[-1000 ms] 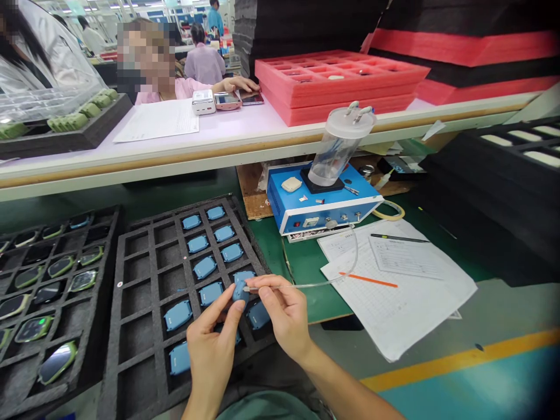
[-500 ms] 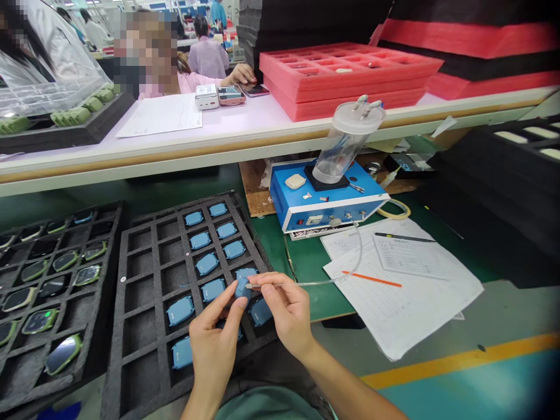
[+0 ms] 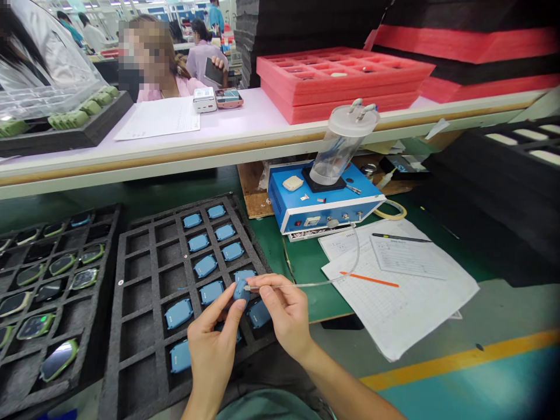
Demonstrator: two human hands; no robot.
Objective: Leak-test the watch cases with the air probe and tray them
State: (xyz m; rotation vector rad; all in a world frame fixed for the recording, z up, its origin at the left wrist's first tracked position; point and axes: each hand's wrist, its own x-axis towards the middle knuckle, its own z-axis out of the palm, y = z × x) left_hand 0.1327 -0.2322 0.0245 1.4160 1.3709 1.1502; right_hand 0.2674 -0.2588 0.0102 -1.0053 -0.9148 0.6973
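My left hand (image 3: 215, 335) pinches a blue watch case (image 3: 241, 291) between thumb and fingers, above the near right part of a black foam tray (image 3: 139, 311). My right hand (image 3: 286, 312) is closed on the end of a clear tube (image 3: 324, 284), whose tip touches the side of the case. From there the tube curves up to the front of a blue machine (image 3: 326, 198). Below my hands, several more blue watch cases (image 3: 179, 314) lie in the tray's compartments. My hands and forearms hide some of them.
Left stands another foam tray with green-rimmed watches (image 3: 37, 325). Papers (image 3: 394, 315), an orange stick (image 3: 370, 279) and a black pen (image 3: 400, 237) lie right. A clear cylinder (image 3: 335, 151) stands on the machine. Red foam trays (image 3: 306, 87) occupy the shelf, with a co-worker (image 3: 170, 81) behind.
My hands hold the case and tube in nearly the same pose. Across the shelf, the co-worker's hand has lifted a dark phone-like object off the surface. The view has shifted slightly.
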